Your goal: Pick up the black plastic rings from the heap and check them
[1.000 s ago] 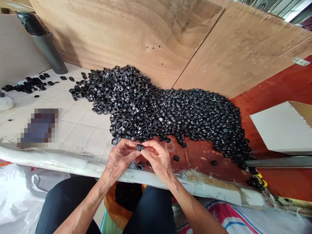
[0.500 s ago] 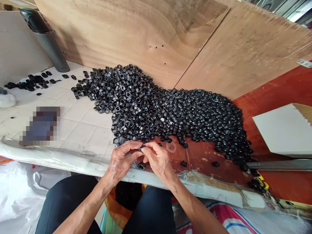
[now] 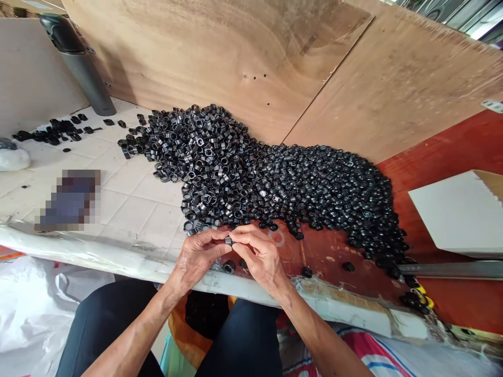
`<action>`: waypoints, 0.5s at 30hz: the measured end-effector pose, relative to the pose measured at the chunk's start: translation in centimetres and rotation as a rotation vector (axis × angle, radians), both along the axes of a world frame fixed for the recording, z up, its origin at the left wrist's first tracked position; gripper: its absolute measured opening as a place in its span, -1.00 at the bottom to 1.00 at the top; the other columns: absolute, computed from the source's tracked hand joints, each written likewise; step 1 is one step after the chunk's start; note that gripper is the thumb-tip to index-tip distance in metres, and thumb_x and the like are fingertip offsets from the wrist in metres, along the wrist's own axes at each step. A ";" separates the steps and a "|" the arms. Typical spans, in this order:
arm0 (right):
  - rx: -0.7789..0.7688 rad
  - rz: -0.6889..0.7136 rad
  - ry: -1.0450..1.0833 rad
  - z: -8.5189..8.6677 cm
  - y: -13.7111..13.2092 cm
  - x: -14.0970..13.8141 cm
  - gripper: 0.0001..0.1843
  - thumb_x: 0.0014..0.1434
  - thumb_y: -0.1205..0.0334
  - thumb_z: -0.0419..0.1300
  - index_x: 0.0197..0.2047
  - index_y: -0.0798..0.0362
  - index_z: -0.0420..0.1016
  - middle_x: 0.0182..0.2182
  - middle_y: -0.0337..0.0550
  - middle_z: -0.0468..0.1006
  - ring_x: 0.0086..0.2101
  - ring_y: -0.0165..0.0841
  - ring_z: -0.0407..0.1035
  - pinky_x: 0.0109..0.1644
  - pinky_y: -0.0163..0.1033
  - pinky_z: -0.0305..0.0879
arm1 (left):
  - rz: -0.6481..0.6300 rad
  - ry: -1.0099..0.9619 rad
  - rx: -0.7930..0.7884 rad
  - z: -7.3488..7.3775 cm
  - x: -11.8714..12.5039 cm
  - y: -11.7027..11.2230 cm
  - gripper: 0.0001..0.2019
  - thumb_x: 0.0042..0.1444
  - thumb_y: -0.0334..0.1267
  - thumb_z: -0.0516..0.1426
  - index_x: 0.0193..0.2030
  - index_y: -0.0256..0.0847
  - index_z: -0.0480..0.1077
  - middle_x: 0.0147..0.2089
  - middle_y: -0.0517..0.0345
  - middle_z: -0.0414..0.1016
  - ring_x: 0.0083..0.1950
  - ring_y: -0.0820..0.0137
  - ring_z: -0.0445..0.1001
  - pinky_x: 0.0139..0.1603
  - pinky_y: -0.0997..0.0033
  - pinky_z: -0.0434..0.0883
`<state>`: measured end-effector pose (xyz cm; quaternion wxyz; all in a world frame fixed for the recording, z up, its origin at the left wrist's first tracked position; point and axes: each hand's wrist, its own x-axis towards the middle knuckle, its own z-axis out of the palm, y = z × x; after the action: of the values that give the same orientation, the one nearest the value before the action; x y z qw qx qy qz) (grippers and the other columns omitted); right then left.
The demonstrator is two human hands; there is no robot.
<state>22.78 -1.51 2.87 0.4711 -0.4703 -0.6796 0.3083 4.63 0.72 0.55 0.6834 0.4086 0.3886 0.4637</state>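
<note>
Between the fingertips of both hands is a small black plastic ring (image 3: 228, 241), mostly covered by the fingers. My left hand (image 3: 197, 257) pinches it from the left with thumb and fingers. From the right, my right hand (image 3: 261, 256) presses thumb and fingertips against it; whether a second small part sits inside cannot be made out. Just below the fingers, a loose black ring (image 3: 228, 267) lies near the table's front edge. Behind the hands spreads a heap of black rings (image 3: 208, 152), running into a heap of smaller, rounded black caps (image 3: 326, 183) on the right.
A dark cylinder (image 3: 88, 78) stands back left near scattered black parts (image 3: 58, 131). A blurred flat object (image 3: 70, 201) lies on the left. Plywood panels (image 3: 220, 57) rise behind; a white box (image 3: 448, 209) is at right. Below the padded edge (image 3: 129, 262), an orange bag (image 3: 184, 335) holds dark parts.
My right hand has shifted slightly right and its fingers have straightened, so more of the black ring shows. A loose black part on the red surface has moved a little right and nearer.
</note>
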 end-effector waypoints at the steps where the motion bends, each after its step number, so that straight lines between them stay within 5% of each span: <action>1: -0.008 -0.003 0.000 0.1 0.0 0.0 -0.79 0.37 0.32 0.23 -0.10 -0.07 0.72 -0.07 -0.07 0.67 -0.09 -0.24 0.59 0.03 -0.14 0.52 | -0.007 -0.018 -0.021 0.0 0.0 0.0 -0.71 -0.06 -0.15 0.51 -0.20 -0.19 0.70 -0.06 0.04 0.71 -0.20 0.27 0.67 -0.24 0.33 0.65; 10: -0.138 -0.147 0.033 0.0 0.0 -0.8 -0.92 0.24 0.24 0.33 -0.17 -0.04 0.63 -0.21 -0.13 0.64 -0.25 -0.28 0.54 -0.20 -0.25 0.52 | 0.013 -0.062 0.012 0.3 0.1 -0.1 -0.74 -0.03 -0.16 0.50 -0.23 -0.20 0.66 -0.04 0.06 0.69 -0.18 0.30 0.65 -0.26 0.39 0.64; 15: -0.155 -0.174 0.085 0.0 -0.3 -0.8 -0.90 0.25 0.21 0.32 -0.15 -0.04 0.59 -0.17 -0.14 0.64 -0.22 -0.28 0.56 -0.17 -0.26 0.54 | 0.008 -0.089 0.039 0.4 0.1 -0.2 -0.77 0.01 -0.18 0.48 -0.22 -0.19 0.66 -0.05 0.07 0.68 -0.23 0.36 0.63 -0.30 0.43 0.63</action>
<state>21.95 -1.81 2.90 0.4867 -0.5488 -0.5900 0.3375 4.71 0.47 0.91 0.6900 0.3992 0.3502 0.4919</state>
